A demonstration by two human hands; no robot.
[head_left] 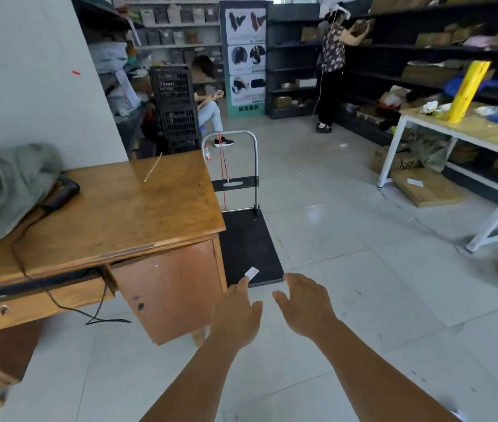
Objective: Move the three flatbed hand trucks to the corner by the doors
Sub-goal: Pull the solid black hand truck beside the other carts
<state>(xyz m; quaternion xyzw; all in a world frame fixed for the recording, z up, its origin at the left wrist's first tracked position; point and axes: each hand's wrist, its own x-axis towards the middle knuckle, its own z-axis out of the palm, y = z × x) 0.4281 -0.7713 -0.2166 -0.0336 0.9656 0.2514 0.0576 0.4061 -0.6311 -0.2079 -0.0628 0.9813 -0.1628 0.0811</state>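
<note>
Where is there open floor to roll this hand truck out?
Open tile runs right of the hand truck, between the wooden desk and the white table. Crowded: cardboard boxes under that table, black crates beyond the handle.

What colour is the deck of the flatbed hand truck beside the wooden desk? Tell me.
Black. The hand truck's deck shows clearly in the head view, under a silver handle.

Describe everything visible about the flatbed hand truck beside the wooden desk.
The flatbed hand truck stands on the tiled floor against the wooden desk, which hides its left edge. It has a flat black deck, an upright silver tube handle at the far end with a black crossbar, and a red cord hanging from the handle. A white slip lies at its near edge. Neither hand touches it.
</note>
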